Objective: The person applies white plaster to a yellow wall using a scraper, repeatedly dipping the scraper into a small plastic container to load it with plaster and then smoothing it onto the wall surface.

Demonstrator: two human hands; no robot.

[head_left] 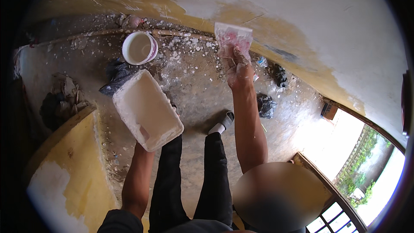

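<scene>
My left arm [139,174] reaches forward, with its hand mostly hidden under a pale rectangular tub [118,99] that it holds up, tilted. Whitish paste coats the tub's inside and rim; a pinkish patch by its near end could be my thumb or something lying there. Smeared with the same paste, my right hand [236,67] is closed on a flat, broad putty spreader [233,34], thumb along its face. The spreader is held up in front of the wall [302,13], which is part white, part bare yellow. Whether it touches the wall I cannot tell.
A white bucket [153,51] stands on the splattered floor by the wall. Black plastic bags [267,105] and debris [62,103] lie around. At left rises a low yellow partition [79,146]; a bright doorway [345,146] opens at right. A blurred oval covers the lower right.
</scene>
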